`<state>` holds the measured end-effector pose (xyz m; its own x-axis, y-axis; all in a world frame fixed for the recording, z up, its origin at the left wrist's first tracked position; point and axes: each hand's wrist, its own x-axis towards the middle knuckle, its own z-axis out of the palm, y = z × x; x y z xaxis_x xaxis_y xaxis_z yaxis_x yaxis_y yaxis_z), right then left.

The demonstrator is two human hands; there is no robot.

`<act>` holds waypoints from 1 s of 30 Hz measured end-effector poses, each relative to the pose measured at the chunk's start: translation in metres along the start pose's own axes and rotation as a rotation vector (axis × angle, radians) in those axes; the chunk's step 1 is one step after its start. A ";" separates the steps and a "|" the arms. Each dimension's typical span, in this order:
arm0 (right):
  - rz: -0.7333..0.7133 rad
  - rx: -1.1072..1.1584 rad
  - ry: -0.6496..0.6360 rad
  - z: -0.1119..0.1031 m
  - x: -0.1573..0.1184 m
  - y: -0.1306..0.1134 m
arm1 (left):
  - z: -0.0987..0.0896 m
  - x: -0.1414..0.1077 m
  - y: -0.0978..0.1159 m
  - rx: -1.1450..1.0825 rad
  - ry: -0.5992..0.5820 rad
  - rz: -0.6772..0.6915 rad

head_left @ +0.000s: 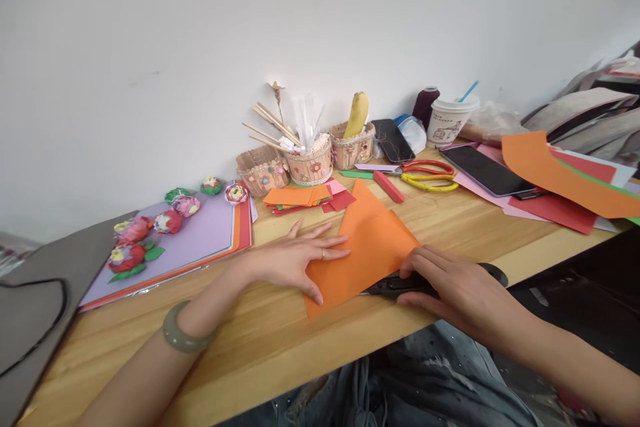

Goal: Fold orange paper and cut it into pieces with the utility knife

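A folded sheet of orange paper (367, 233) lies on the wooden table, its point toward the wall. My left hand (297, 257) rests flat at its left edge, fingers spread, the thumb and two fingers over the paper. Along the paper's lower right edge is a black utility knife (387, 285), its blade tip at the fold. My right hand (445, 280) is curled over the knife, with fingers on the far side and thumb on the near side. The palm hides the middle of the knife; its rounded end sticks out at the right.
Behind are small orange paper pieces (295, 196), a red strip (389, 187), scissors (427, 177) and decorated baskets (311, 165). Paper flowers (167, 221) sit on lilac sheets (210, 230) at left. A phone (487, 170), a lidded cup (450, 123) and coloured paper (565, 177) lie right.
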<state>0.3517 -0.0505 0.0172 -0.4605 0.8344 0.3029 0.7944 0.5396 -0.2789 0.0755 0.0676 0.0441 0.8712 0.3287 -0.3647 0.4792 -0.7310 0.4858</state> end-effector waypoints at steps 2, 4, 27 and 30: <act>-0.007 0.003 0.004 0.002 0.000 0.000 | -0.001 0.001 0.000 -0.017 0.002 0.003; -0.012 0.005 0.006 0.003 0.000 0.001 | -0.002 0.001 0.000 -0.026 0.006 0.001; -0.058 -0.008 -0.021 0.005 0.015 -0.014 | -0.001 -0.001 -0.003 -0.010 0.041 0.066; -0.049 0.008 -0.017 0.008 0.015 -0.016 | -0.002 -0.002 -0.003 -0.017 0.031 0.057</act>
<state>0.3288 -0.0454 0.0194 -0.5051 0.8090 0.3007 0.7678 0.5803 -0.2716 0.0730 0.0700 0.0446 0.8998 0.3057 -0.3112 0.4303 -0.7388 0.5186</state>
